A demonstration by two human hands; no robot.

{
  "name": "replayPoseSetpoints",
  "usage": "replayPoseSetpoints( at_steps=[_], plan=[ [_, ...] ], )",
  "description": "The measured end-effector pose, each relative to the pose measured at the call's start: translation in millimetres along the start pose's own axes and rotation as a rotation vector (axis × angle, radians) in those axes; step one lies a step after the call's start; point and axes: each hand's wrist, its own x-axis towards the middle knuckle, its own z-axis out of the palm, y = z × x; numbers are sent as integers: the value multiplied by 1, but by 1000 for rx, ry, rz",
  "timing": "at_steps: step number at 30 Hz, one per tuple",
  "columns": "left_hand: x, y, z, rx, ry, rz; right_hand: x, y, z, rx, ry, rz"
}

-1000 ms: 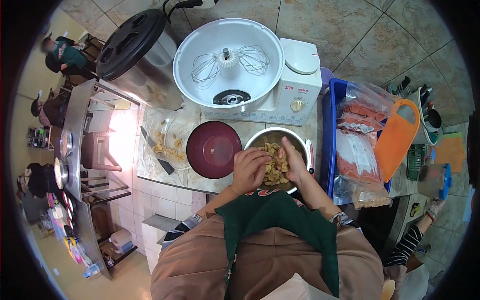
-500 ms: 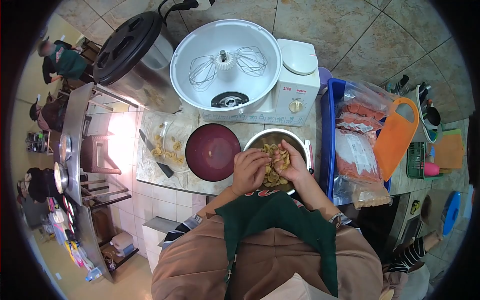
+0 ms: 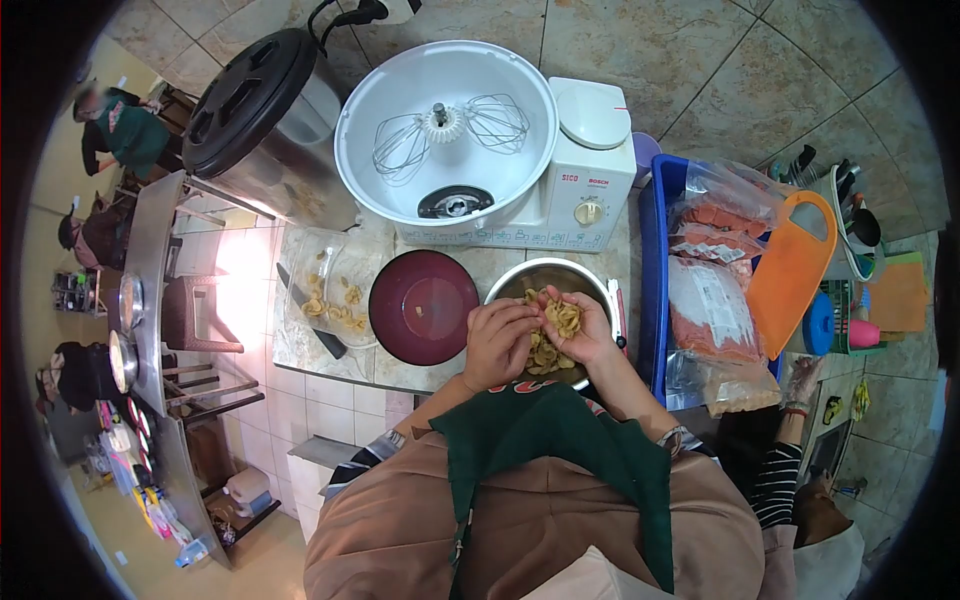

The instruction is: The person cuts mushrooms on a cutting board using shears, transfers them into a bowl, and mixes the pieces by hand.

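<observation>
Over a white-rimmed metal bowl (image 3: 548,263), my right hand (image 3: 592,338) is cupped around a clump of yellowish-brown thin slices (image 3: 563,317). My left hand (image 3: 498,345) is beside it with the back turned up and the fingers bent together; whether anything is in its fingertips is hidden. More of the same slices (image 3: 546,358) lie in the bowl below both hands. Left of my left hand stands a dark red bowl (image 3: 424,345) with one small piece in it. A clear plastic container (image 3: 345,262) further left holds several slices, with a knife (image 3: 329,343) beside it.
Behind the bowls stands a Bosch mixer (image 3: 590,185) with a white mixing bowl (image 3: 350,150) and whisks. A blue crate (image 3: 660,290) on the right holds bagged meat (image 3: 715,310) and an orange cutting board (image 3: 795,275). A lidded container (image 3: 290,175) stands back left. A co-worker's striped sleeve (image 3: 775,485) is lower right.
My right hand has turned its palm further up, and more slices show in it. My left hand has hardly moved. The co-worker's arm and a blue round object at right have shifted toward the crate.
</observation>
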Motion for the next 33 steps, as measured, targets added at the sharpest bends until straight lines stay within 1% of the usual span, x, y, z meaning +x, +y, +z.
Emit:
replayPoseSetpoints(
  at_steps=[6,8,11,12,13,14,15,16,17,18,19,20,21,22,23,24,25,26,27,29,30,32,33],
  plan=[
    [-1,1,-1,7,2,-7,2,4,-5,-94,-51,15],
    [-1,1,0,5,3,-8,7,0,-13,-30,-168,74],
    [1,2,6,-45,-9,-29,10,-2,-20,-75,-122,53],
    [2,1,13,-122,-26,-70,12,-2,-22,-76,-124,53],
    [5,4,18,-199,-42,-113,12,1,-18,-123,-99,-5],
    [9,8,23,-196,-39,-112,12,4,-14,-170,-76,-64],
    [13,13,28,-173,-86,-174,9,8,-11,-172,-77,-62],
    [17,19,33,-150,-133,-237,-3,18,10,-225,-37,-116],
    [16,17,43,-148,-130,-235,-9,26,22,-279,1,-172],
    [13,10,55,-198,-85,-319,-3,29,20,-356,51,-300],
    [15,9,62,-247,-40,-403,-3,34,19,-358,46,-300],
    [17,9,70,-385,-4,-554,-3,39,18,-516,46,-515],
    [16,9,74,-383,-3,-551,-3,43,19,-670,47,-732],
    [19,14,73,-636,86,-757,-12,46,33,-825,111,-839],
    [22,17,73,-892,178,-958,-12,45,34,-824,109,-844],
    [20,13,75,-964,186,-953,-12,45,34,-995,75,-929],
    [17,11,75,-963,181,-951,-13,45,34,-1165,43,-1012],
    [15,9,75,-1017,190,-1023,-9,44,25,-1238,47,-1055],
    [14,7,76,-1070,200,-1095,-7,45,21,-1233,48,-1059],
    [15,10,75,-1084,210,-1135,-8,46,19,-1344,6,-1180],
    [15,11,74,-1099,225,-1174,-7,47,20,-1342,4,-1180],
    [19,11,73,-1119,218,-1182,-11,51,31,-1166,30,-1216],
    [21,11,74,-1143,210,-1187,-9,50,28,-1164,31,-1217]
  ],
)
